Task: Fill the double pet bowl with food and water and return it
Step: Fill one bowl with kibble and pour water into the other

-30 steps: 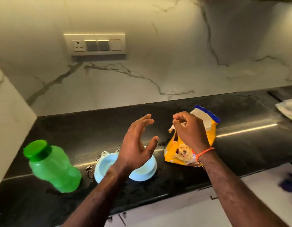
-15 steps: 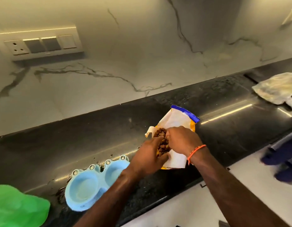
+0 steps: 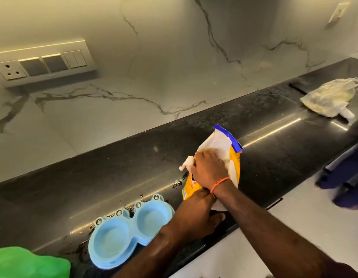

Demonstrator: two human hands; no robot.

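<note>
Your right hand [image 3: 209,170] digs into the crinkly yellow pet-food bag [image 3: 232,157], left hand [image 3: 196,215] clutching its bottom, beside the glossy light-blue plastic double bowl [image 3: 126,231].

Warm, dim light is washing the marble wall [image 3: 154,57] while a bright streak is glaring along the black counter [image 3: 113,177]. Wide-angle distortion is bending the edges; the green bottle [image 3: 23,263] and hands are blurring slightly.

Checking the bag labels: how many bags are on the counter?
2. The yellow pet food bag sits mid-counter under the right hand; a crumpled clear plastic bag lies far right. None seem hidden.
</note>
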